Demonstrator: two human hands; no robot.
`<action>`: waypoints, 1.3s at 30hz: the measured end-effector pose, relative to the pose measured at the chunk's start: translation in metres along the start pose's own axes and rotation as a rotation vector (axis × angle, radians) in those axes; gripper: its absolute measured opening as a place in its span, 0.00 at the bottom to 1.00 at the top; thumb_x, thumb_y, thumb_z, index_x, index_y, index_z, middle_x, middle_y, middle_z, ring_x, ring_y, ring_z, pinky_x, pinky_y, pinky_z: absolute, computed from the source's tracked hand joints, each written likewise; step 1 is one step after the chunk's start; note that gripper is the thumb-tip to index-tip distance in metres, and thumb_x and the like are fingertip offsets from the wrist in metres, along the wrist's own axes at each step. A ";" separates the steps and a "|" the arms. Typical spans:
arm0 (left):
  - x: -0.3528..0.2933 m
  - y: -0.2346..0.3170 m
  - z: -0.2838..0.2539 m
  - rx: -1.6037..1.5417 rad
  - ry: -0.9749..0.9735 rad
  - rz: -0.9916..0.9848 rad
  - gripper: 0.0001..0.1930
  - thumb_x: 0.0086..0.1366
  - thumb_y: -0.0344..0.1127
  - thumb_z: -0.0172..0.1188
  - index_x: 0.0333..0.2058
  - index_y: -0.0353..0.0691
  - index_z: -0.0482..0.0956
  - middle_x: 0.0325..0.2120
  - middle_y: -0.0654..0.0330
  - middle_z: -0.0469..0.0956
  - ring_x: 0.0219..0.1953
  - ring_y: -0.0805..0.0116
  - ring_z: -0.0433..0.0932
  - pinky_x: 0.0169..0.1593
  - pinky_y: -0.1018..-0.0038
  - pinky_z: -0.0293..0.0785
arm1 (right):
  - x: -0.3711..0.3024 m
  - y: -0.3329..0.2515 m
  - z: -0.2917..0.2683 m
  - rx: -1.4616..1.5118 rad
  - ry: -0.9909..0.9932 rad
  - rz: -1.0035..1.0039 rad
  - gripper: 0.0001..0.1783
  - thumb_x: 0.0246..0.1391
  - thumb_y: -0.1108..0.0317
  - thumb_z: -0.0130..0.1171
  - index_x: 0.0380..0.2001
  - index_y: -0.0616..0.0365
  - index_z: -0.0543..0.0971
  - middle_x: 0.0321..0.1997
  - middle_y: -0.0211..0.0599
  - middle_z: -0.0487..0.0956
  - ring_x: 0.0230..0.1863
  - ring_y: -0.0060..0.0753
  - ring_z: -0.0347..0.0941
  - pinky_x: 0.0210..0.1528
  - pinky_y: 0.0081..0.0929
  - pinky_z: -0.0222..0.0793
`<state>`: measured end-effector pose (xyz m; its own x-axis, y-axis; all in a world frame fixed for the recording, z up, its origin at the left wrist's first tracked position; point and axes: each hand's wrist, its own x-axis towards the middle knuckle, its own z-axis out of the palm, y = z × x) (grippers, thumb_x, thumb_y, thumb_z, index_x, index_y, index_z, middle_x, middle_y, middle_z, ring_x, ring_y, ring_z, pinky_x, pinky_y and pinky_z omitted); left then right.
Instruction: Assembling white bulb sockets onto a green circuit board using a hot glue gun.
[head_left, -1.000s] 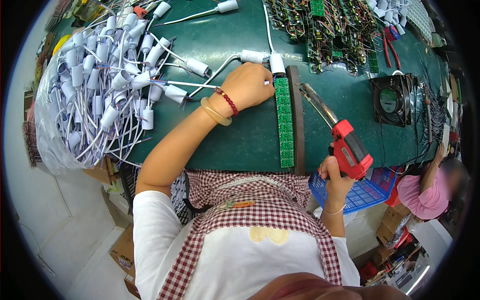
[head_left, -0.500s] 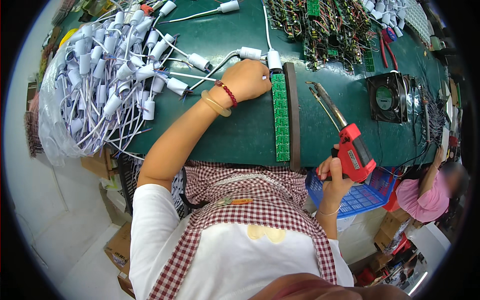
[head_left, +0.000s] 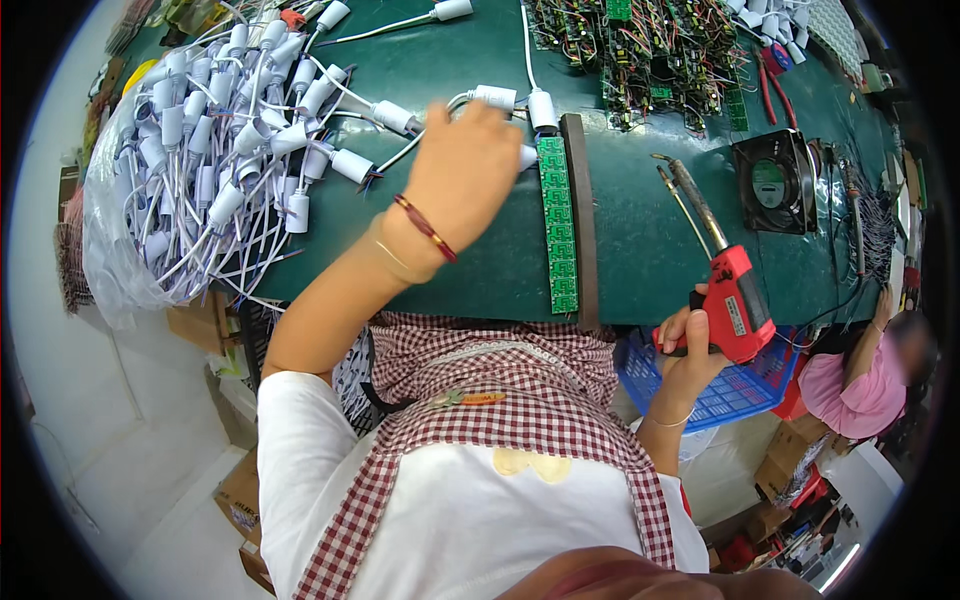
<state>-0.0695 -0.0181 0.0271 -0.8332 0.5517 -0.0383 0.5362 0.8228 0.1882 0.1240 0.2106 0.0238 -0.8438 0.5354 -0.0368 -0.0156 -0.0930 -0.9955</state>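
Observation:
My right hand (head_left: 690,345) grips the handle of a red soldering gun (head_left: 738,300). The gun's long metal tip points up and to the left, over the table and apart from the boards. My left hand (head_left: 468,170), smeared by motion, hovers left of a strip of green circuit boards (head_left: 558,225); its fingers are not clear. Peeking out between that hand and the strip is a white lamp socket (head_left: 527,157). Another white lamp socket (head_left: 542,110) stands at the strip's far end, its cable running away from me. A dark bar (head_left: 579,220) lies along the strip's right side.
A large heap of white wired sockets (head_left: 200,150) fills the left of the green table (head_left: 660,270). Wired circuit boards (head_left: 670,60) are piled at the far side. To the right are red-handled pliers (head_left: 775,85) and a black fan (head_left: 772,185). A co-worker (head_left: 855,385) sits beyond.
My left hand has drawn back left from the strip's far end. The soldering gun in my right hand has shifted a little to the right.

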 end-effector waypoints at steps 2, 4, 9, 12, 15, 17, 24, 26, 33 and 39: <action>0.009 0.009 -0.007 0.305 0.348 0.402 0.08 0.55 0.35 0.59 0.35 0.43 0.80 0.36 0.60 0.76 0.44 0.59 0.75 0.48 0.65 0.73 | 0.002 -0.004 0.000 0.009 -0.008 -0.033 0.17 0.58 0.71 0.51 0.48 0.70 0.67 0.14 0.33 0.66 0.11 0.20 0.57 0.16 0.19 0.57; 0.028 0.001 -0.003 0.250 0.426 0.586 0.10 0.54 0.32 0.59 0.38 0.44 0.79 0.40 0.61 0.74 0.47 0.60 0.73 0.51 0.65 0.71 | -0.001 -0.004 -0.002 0.007 -0.002 -0.039 0.17 0.58 0.71 0.51 0.48 0.70 0.67 0.14 0.33 0.66 0.11 0.20 0.57 0.16 0.19 0.57; 0.062 -0.023 0.022 -0.508 0.048 0.496 0.30 0.51 0.24 0.61 0.55 0.47 0.69 0.49 0.56 0.69 0.53 0.55 0.68 0.57 0.63 0.64 | -0.008 -0.004 -0.005 0.012 0.028 -0.042 0.16 0.58 0.71 0.51 0.48 0.68 0.67 0.14 0.32 0.65 0.11 0.19 0.57 0.16 0.19 0.56; 0.068 -0.042 0.027 -0.457 0.617 0.484 0.27 0.51 0.26 0.62 0.53 0.43 0.70 0.48 0.53 0.69 0.52 0.52 0.68 0.55 0.62 0.66 | -0.012 -0.004 -0.008 -0.002 0.077 -0.041 0.16 0.58 0.71 0.51 0.48 0.68 0.67 0.14 0.32 0.65 0.11 0.19 0.57 0.16 0.19 0.56; 0.051 -0.060 0.040 -0.290 0.405 0.176 0.19 0.56 0.32 0.61 0.47 0.40 0.73 0.43 0.53 0.71 0.49 0.52 0.69 0.53 0.60 0.66 | -0.008 -0.006 -0.009 -0.005 0.067 -0.044 0.16 0.58 0.72 0.50 0.48 0.69 0.67 0.14 0.32 0.65 0.11 0.19 0.57 0.16 0.19 0.55; 0.040 -0.056 0.045 -0.168 0.233 0.128 0.13 0.60 0.38 0.59 0.43 0.41 0.74 0.38 0.53 0.71 0.44 0.52 0.71 0.48 0.61 0.68 | -0.003 -0.006 -0.004 0.031 0.045 -0.039 0.16 0.59 0.72 0.49 0.48 0.69 0.67 0.14 0.32 0.65 0.11 0.19 0.57 0.16 0.18 0.55; 0.031 -0.036 -0.004 -0.755 0.389 -0.080 0.08 0.64 0.35 0.55 0.40 0.40 0.74 0.27 0.60 0.75 0.28 0.72 0.74 0.32 0.77 0.68 | -0.002 -0.006 0.004 0.015 0.007 -0.067 0.16 0.59 0.72 0.48 0.49 0.69 0.67 0.14 0.32 0.64 0.11 0.20 0.56 0.16 0.19 0.56; 0.021 -0.016 -0.009 -0.862 0.316 0.018 0.08 0.65 0.34 0.53 0.40 0.39 0.74 0.22 0.64 0.75 0.25 0.80 0.69 0.29 0.80 0.66 | -0.002 -0.012 0.005 0.137 -0.056 0.005 0.18 0.58 0.73 0.50 0.51 0.69 0.67 0.17 0.32 0.66 0.13 0.20 0.59 0.18 0.19 0.58; -0.029 0.057 -0.015 -1.020 0.063 0.067 0.05 0.62 0.31 0.55 0.34 0.36 0.76 0.21 0.59 0.74 0.20 0.73 0.70 0.25 0.76 0.66 | 0.020 -0.030 0.059 -0.035 -0.114 0.052 0.24 0.52 0.75 0.60 0.53 0.68 0.67 0.30 0.35 0.76 0.25 0.20 0.71 0.29 0.19 0.67; -0.043 0.069 -0.017 -0.983 0.075 0.113 0.08 0.59 0.30 0.59 0.36 0.35 0.74 0.25 0.53 0.75 0.24 0.54 0.76 0.27 0.68 0.71 | 0.024 -0.031 0.078 -0.094 -0.157 0.025 0.07 0.50 0.73 0.66 0.32 0.61 0.78 0.27 0.25 0.78 0.27 0.13 0.71 0.31 0.15 0.66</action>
<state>0.0009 0.0129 0.0582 -0.8089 0.5816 0.0861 0.2908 0.2684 0.9184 0.0628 0.1611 0.0608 -0.9166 0.3959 -0.0551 0.0504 -0.0221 -0.9985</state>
